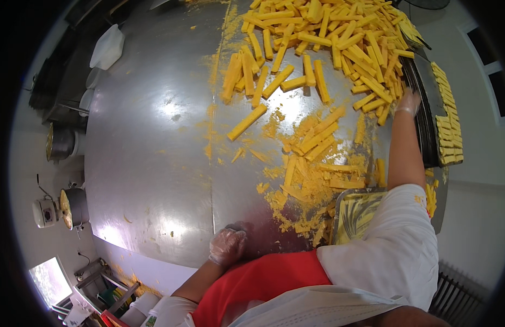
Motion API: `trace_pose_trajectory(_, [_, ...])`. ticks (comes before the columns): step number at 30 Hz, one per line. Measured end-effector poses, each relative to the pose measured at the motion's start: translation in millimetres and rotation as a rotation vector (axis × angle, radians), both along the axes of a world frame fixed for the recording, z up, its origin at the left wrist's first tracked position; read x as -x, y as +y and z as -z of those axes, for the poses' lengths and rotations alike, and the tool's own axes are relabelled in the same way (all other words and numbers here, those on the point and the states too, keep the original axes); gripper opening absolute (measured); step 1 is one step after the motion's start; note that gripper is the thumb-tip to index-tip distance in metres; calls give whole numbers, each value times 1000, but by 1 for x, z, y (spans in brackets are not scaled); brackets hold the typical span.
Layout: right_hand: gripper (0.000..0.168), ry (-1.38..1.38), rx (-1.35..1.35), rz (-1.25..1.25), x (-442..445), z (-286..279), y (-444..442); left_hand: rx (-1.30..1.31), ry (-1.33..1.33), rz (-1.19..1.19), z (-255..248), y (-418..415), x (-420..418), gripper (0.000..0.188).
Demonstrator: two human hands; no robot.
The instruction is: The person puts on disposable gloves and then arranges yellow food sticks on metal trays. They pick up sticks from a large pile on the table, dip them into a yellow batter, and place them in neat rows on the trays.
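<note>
My left hand [228,246], in a clear plastic glove, rests curled on the near edge of the steel table [154,143], with nothing visible in it. Reaching far to the right, my right hand [408,102] is gloved too and sits between the heap of yellow sticks [358,49] and a dark ridged tray [420,110]; its fingers are partly hidden and blurred. Separate yellow sticks [279,81] lie before the heap. Crumbs and broken pieces [305,184] cover the table nearer me. A metal tray smeared with yellow [358,210] is beside my right arm.
Rows of pale yellow pieces [448,126] stand along the right side. A white plastic tub [108,47] is at the far left edge. Mixer bowls [73,207] stand beyond the table's left side, and a metal rack [113,286] is at lower left.
</note>
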State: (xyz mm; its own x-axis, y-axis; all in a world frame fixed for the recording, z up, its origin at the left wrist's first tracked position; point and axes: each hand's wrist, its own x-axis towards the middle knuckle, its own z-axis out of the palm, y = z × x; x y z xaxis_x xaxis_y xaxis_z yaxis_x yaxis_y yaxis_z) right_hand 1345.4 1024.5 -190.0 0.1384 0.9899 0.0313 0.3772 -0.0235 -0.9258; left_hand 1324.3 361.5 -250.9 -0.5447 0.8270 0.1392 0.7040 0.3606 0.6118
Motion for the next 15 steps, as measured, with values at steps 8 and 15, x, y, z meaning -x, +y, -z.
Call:
trace_pose_trajectory(8, [54, 782, 570, -12, 55, 15, -56, 94, 57, -35, -3, 2, -2, 12])
trace_pose_trajectory(15, [73, 887, 319, -259, 177, -43, 38, 242, -26, 22, -9, -4, 5, 13])
